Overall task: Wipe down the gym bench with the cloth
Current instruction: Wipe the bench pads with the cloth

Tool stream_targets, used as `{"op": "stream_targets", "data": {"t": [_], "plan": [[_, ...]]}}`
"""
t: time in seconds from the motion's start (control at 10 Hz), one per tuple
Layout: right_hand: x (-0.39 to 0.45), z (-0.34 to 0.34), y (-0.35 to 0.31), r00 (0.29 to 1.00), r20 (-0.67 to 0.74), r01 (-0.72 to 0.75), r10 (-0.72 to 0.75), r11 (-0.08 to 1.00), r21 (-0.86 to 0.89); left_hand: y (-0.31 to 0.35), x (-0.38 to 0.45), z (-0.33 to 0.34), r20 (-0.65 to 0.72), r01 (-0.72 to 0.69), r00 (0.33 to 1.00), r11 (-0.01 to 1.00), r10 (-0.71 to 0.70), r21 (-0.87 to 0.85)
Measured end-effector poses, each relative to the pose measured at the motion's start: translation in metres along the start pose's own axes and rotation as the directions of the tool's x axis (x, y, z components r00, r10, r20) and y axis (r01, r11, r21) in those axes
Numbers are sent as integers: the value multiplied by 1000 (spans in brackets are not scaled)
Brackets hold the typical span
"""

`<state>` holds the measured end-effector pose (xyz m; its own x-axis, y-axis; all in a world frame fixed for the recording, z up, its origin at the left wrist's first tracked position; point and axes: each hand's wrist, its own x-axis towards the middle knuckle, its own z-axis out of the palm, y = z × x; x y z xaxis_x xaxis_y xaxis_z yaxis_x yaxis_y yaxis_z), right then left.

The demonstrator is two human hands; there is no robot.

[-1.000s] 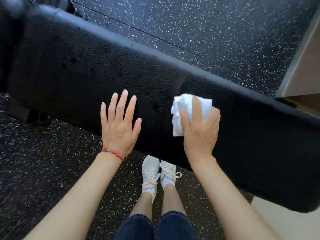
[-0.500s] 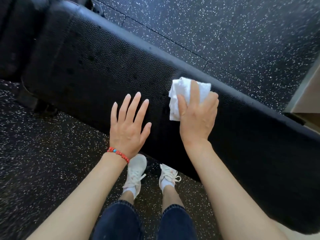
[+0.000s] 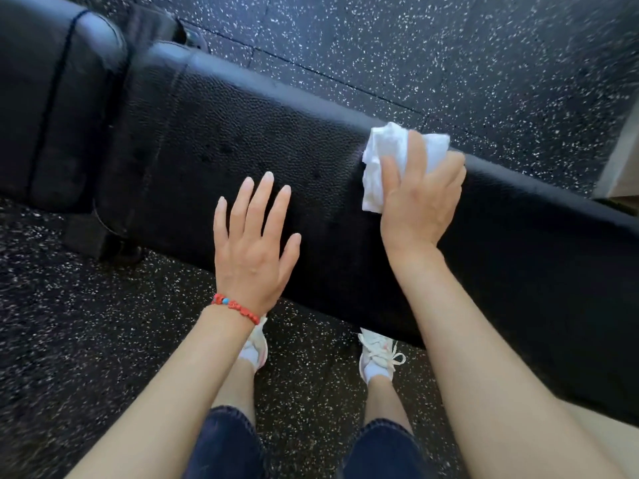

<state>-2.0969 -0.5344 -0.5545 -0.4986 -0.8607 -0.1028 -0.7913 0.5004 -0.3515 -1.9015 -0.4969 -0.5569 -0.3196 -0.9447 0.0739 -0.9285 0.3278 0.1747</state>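
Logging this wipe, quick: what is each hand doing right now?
Left hand: open, flat on the bench.
Right hand: holding the cloth against the bench's far edge.

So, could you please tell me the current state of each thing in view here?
cloth: bunched up, pressed on the bench's far edge under the right hand.
right hand: fingers curled round the cloth.
left hand: flat, fingers straight, resting on the bench.
gym bench: black textured pad, lying flat above the speckled floor.
bracelet: on the left wrist.
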Motion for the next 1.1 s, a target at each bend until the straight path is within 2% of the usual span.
{"op": "stream_targets", "data": {"t": [0.1, 0.2, 0.3, 0.4, 0.5, 0.6, 0.7, 0.8, 0.9, 1.0, 1.1], "plan": [[-17, 2, -5, 995, 19, -95, 94, 993, 63, -32, 14, -5, 7, -28, 1000, 999, 28, 22], [-86, 12, -10, 990, 101, -112, 101, 988, 104, -57, 24, -3, 46, -64, 997, 997, 62, 40], [-123, 19, -19, 998, 38, -49, 49, 999, 11, -71, 27, 1, 96, -114, 989, 993, 111, 24], [-111, 16, -23, 994, 62, -92, 89, 995, 31, -75, 28, 4, 108, -141, 984, 990, 139, 9], [-73, 18, -34, 993, -65, -94, 94, 996, 7, -76, 27, 5, 100, -141, 985, 990, 140, 4], [-12, 18, -48, 970, -97, -224, 225, 974, 21, -76, 26, 6, 95, -146, 985, 989, 145, 3], [-2, 23, -50, 971, -94, -221, 221, 975, 6, -77, 28, 6, 85, -152, 985, 988, 152, 2], [-41, 30, -51, 982, -155, -109, 104, 994, -22, -78, 29, 2, 90, -155, 984, 988, 155, -12], [-93, 38, -51, 996, -92, 10, -14, 999, -53, -80, 35, 1, 78, -148, 986, 989, 148, -11], [-111, 40, -47, 991, -87, 93, -100, 992, -85, -89, 43, 0, 80, -123, 989, 992, 122, 10], [-85, 40, -49, 983, -132, 113, -130, 986, -127, -100, 50, 2, 83, -132, 988, 991, 130, 13]]}}
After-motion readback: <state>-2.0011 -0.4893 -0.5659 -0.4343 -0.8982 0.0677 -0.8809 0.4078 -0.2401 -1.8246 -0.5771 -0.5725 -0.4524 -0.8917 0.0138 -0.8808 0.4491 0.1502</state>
